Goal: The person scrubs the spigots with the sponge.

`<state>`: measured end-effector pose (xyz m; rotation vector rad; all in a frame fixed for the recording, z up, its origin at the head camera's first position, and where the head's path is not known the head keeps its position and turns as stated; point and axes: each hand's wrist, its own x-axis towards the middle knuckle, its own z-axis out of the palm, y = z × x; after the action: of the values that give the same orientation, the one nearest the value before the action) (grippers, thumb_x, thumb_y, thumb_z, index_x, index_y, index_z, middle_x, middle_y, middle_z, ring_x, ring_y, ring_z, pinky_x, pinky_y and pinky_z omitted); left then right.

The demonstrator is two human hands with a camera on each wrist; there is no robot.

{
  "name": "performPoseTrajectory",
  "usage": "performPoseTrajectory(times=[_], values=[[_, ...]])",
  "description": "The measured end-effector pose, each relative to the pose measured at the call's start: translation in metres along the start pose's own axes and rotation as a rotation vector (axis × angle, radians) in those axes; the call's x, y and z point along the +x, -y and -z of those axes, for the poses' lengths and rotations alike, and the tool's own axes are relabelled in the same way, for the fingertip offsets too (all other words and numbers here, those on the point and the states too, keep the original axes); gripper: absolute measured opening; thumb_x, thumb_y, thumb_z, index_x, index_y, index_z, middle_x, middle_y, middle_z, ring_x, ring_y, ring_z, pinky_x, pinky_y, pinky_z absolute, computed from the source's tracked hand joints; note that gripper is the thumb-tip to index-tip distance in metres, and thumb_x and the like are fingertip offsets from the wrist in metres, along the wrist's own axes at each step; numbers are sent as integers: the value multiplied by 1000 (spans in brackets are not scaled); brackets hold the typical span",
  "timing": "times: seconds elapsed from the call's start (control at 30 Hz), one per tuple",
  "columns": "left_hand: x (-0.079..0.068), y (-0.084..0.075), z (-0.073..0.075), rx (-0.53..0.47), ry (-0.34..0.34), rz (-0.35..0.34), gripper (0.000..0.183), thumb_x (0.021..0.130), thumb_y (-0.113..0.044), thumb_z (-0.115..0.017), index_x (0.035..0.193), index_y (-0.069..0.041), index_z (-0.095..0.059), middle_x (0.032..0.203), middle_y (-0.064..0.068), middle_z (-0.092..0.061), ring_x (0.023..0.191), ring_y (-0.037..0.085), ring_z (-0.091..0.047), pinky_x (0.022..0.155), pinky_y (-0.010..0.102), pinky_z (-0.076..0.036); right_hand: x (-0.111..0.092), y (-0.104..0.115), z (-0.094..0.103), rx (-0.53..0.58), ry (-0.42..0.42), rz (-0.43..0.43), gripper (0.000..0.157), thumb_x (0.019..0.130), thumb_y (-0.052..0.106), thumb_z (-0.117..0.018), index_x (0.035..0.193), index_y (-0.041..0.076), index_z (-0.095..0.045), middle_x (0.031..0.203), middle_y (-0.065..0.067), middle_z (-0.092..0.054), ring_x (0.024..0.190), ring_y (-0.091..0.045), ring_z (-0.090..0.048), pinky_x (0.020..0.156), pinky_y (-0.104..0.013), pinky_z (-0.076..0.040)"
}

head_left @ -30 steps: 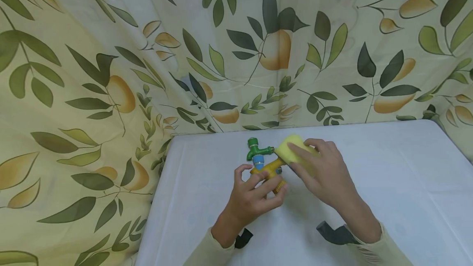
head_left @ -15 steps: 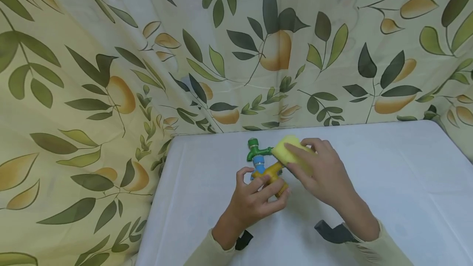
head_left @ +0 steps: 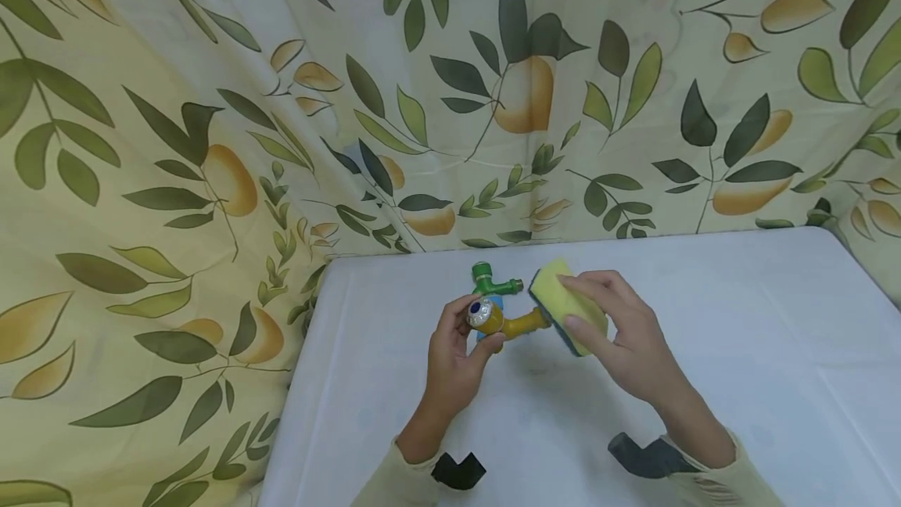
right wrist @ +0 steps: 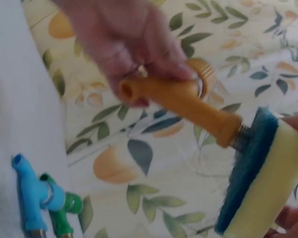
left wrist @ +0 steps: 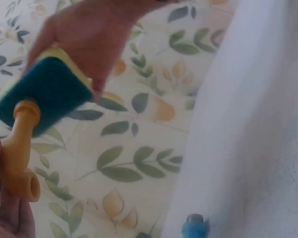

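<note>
Sponge (head_left: 568,308) against tap (head_left: 521,325) threads (right wrist: 242,139)
Your left hand (head_left: 454,366) grips the tap, right hand (head_left: 631,344) the sponge; rub all round.

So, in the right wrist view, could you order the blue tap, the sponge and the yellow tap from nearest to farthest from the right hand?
1. Sponge: in the right hand, at right.
2. Yellow tap: centre, its threaded end pointing right.
3. Blue tap: lower left, on the table.
</note>
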<state>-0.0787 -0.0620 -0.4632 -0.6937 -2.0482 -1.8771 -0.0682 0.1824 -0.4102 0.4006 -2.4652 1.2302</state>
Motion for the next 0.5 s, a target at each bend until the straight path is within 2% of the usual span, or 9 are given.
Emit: performPoseTrajectory(times=[0.07, 0.33, 0.5], values=[[1, 0, 1, -62, 11, 49, 54, 93, -1, -72, 141, -5, -48, 129, 17, -60, 118, 16, -61, 101, 24, -53, 0, -3, -2, -5, 0, 2, 48, 91, 12, -74, 137, 20, -65, 123, -1, -59, 101, -6, -49, 76, -19, -46], [1, -1, 4, -137, 15, 181, 50, 96, -7, -70, 141, -5, -49, 128, 18, -63, 110, 14, -61, 94, 20, -54, -1, -11, -3, 16, 16, 13, 49, 90, 10, -75, 136, 20, -66, 121, 1, -59, 102, -4, -50, 77, -18, -48], [4, -5, 5, -250, 7, 331, 50, 98, -11, -69, 142, -3, -48, 129, 16, -61, 109, 18, -60, 94, 21, -55, -2, -13, -4, 39, 8, 22, 50, 88, 7, -75, 136, 18, -66, 120, 0, -59, 101, -5, -50, 76, -17, -47]])
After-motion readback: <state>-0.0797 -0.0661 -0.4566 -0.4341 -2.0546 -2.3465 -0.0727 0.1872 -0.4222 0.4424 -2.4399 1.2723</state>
